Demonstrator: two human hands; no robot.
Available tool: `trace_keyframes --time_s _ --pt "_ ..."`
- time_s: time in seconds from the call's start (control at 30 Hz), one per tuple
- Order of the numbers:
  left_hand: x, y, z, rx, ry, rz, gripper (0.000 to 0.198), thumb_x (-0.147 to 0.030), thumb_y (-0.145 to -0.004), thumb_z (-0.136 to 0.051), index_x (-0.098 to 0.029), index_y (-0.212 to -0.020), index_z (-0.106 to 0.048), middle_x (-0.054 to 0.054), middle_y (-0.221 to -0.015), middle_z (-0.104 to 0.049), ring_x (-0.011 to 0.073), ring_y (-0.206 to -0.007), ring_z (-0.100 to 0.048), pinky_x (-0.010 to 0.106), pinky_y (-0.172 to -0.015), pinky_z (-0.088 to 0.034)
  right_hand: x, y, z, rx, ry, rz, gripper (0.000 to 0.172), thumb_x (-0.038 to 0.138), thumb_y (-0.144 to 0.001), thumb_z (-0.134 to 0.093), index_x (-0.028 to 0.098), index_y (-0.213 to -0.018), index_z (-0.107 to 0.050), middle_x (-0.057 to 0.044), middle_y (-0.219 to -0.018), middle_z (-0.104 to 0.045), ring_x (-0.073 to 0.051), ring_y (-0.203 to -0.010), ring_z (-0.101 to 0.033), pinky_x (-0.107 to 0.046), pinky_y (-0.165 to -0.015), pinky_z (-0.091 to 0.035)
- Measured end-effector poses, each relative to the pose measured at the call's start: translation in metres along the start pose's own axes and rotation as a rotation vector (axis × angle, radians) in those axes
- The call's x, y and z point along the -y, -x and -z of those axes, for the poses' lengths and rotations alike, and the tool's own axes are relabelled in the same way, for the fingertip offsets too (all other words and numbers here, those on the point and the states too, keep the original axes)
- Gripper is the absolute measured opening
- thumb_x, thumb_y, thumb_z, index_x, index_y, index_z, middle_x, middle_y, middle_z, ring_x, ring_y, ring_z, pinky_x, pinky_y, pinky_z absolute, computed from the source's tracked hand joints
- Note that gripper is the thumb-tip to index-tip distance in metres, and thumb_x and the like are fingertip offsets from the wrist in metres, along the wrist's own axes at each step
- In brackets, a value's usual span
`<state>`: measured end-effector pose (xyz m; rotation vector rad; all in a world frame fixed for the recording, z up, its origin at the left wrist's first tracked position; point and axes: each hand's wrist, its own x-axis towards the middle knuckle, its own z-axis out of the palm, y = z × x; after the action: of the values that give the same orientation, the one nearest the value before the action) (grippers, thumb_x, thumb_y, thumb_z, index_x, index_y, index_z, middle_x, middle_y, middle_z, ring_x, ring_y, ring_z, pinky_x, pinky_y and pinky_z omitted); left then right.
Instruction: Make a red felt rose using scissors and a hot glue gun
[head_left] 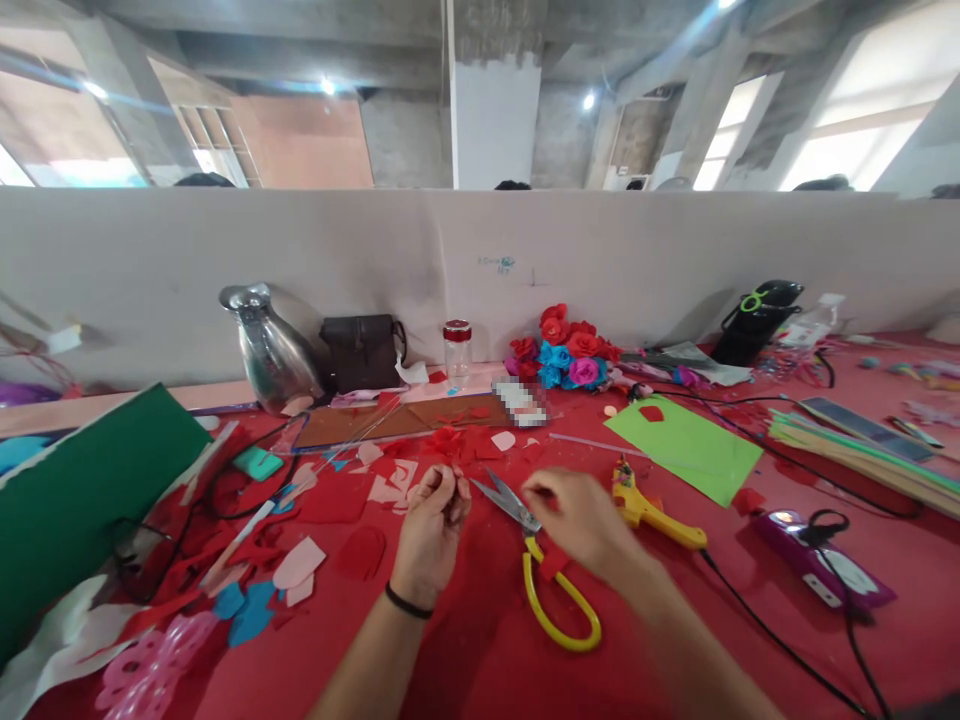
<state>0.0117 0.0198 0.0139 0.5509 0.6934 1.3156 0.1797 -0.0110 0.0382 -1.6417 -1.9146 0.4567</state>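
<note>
My left hand (431, 535), with a dark band at its wrist, is raised over the red table with its fingertips pinched together. Whatever it may hold is too small to make out. To its right, my right hand (574, 510) has curled fingers, and their tips are partly hidden. Between and below the hands lie scissors (559, 600) with yellow handles and parted blades. A red fabric flower (445, 440) lies just beyond my left fingertips. Beside my right wrist rests a yellow glue gun (667, 520) with a black cord.
Pink petal pieces (394, 487) and blue scraps (251, 612) lie at left, near a green board (97, 490). Behind stand a steel jug (274, 350), a jar (457, 355) and a flower bunch (574, 350). A light green sheet (690, 450) and purple power strip (825, 570) lie right.
</note>
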Motion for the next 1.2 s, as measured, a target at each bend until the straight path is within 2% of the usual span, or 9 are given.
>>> trace_keyframes --time_s 0.07,0.17,0.3,0.4,0.5,0.7,1.0,1.2 --pt "0.0 -0.001 0.0 -0.03 0.015 0.0 0.035 -0.028 -0.056 -0.081 -0.017 -0.067 -0.05 -0.006 -0.057 -0.053 0.0022 -0.044 -0.036 0.014 -0.044 -0.03 0.019 -0.012 -0.022 -0.063 -0.146 0.032 0.01 0.02 -0.077 -0.054 0.02 -0.082 -0.062 -0.005 -0.086 -0.067 -0.021 -0.083 -0.061 -0.033 -0.076 -0.046" --pt "0.001 0.0 0.0 -0.071 0.078 0.004 0.036 -0.024 -0.052 -0.082 -0.017 -0.068 -0.051 -0.007 -0.06 -0.053 0.0024 -0.046 -0.04 0.014 -0.045 -0.032 0.032 -0.021 -0.049 -0.189 -0.486 -0.032 0.021 0.026 -0.071 -0.063 0.02 -0.091 -0.058 -0.006 -0.096 -0.065 -0.02 -0.093 -0.06 -0.034 -0.083 -0.046" --pt "0.007 0.005 -0.004 -0.056 0.13 0.029 0.036 -0.016 -0.046 -0.083 -0.016 -0.066 -0.052 -0.007 -0.059 -0.052 0.0017 -0.045 -0.038 0.014 -0.043 -0.032 0.036 -0.021 -0.066 -0.138 -0.942 -0.186 0.027 0.031 -0.067 -0.067 0.02 -0.09 -0.057 -0.005 -0.096 -0.064 -0.019 -0.09 -0.061 -0.031 -0.079 -0.048" --pt "0.013 0.009 -0.008 -0.044 0.128 0.042 0.034 -0.016 -0.048 -0.082 -0.016 -0.065 -0.053 -0.006 -0.061 -0.053 0.0026 -0.048 -0.042 0.014 -0.046 -0.035 0.038 -0.019 -0.07 -0.141 -1.096 -0.248 0.024 0.031 -0.066 -0.067 0.019 -0.084 -0.058 -0.003 -0.084 -0.064 -0.017 -0.079 -0.061 -0.028 -0.069 -0.048" --pt "0.019 0.013 -0.011 -0.061 0.127 0.056 0.033 -0.017 -0.05 -0.081 -0.017 -0.066 -0.053 -0.007 -0.058 -0.052 0.0032 -0.048 -0.043 0.015 -0.047 -0.035 0.039 -0.019 -0.073 -0.204 -1.134 -0.267 0.017 0.03 -0.067 -0.065 0.019 -0.078 -0.059 0.0 -0.075 -0.063 -0.015 -0.071 -0.059 -0.026 -0.064 -0.046" --pt "0.023 0.017 -0.014 -0.069 0.092 0.051 0.031 -0.017 -0.052 -0.08 -0.017 -0.067 -0.052 -0.006 -0.059 -0.052 0.0048 -0.051 -0.045 0.016 -0.048 -0.035 0.039 -0.018 -0.078 -0.276 -1.081 -0.269 0.012 0.027 -0.069 -0.063 0.019 -0.077 -0.06 0.001 -0.074 -0.063 -0.015 -0.071 -0.059 -0.025 -0.065 -0.045" --pt "0.023 0.019 -0.015 -0.1 0.074 0.065 0.033 -0.02 -0.05 -0.081 -0.018 -0.072 -0.056 -0.007 -0.058 -0.051 0.0045 -0.048 -0.041 0.017 -0.046 -0.034 0.04 -0.018 -0.074 -0.288 -1.055 -0.283 0.012 0.03 -0.071 -0.062 0.019 -0.076 -0.06 0.0 -0.072 -0.063 -0.015 -0.07 -0.059 -0.025 -0.063 -0.045" --pt "0.022 0.018 -0.018 -0.107 0.081 0.081 0.036 -0.024 -0.05 -0.083 -0.018 -0.069 -0.053 -0.009 -0.051 -0.045 0.0035 -0.045 -0.035 0.016 -0.043 -0.03 0.041 -0.017 -0.073 -0.284 -1.075 -0.271 0.013 0.031 -0.073 -0.06 0.019 -0.075 -0.059 0.0 -0.071 -0.063 -0.015 -0.068 -0.059 -0.025 -0.062 -0.045"
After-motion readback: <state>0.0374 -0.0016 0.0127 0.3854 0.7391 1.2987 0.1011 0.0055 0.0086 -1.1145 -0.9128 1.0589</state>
